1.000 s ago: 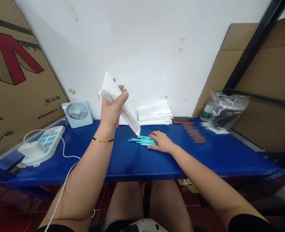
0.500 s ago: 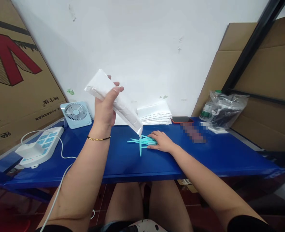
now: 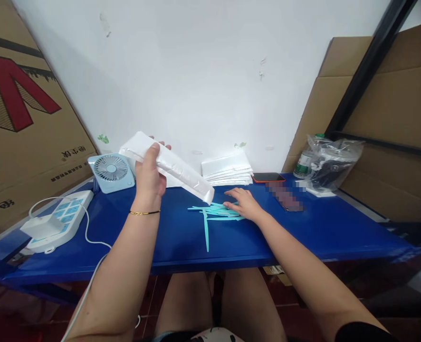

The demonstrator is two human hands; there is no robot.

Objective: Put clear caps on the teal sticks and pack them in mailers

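My left hand [image 3: 149, 176] is closed around a long white packet [image 3: 185, 173], held tilted above the table with its lower end down to the right. That end hangs just over a loose pile of thin turquoise sticks [image 3: 215, 210] on the blue table [image 3: 182, 237]. One turquoise stick [image 3: 206, 232] lies apart in front, pointing towards me. At the right end of the pile is my right hand [image 3: 246, 205], fingers apart and palm down. Its fingertips hover over or touch the sticks; I cannot tell which.
Behind the pile lies a stack of white packets [image 3: 228, 168] against the wall. A red-edged phone [image 3: 268, 177] and a second, partly blurred phone [image 3: 287, 198] are to the right, near a bagged item [image 3: 330, 166] and a bottle [image 3: 305, 161]. Leftward are a fan [image 3: 112, 172] and a power strip [image 3: 68, 218].
My left hand has lowered the white packet and moved slightly left. My right hand has shifted right and lifted off the pile a little. The sticks have spread, and one now lies nearer me.
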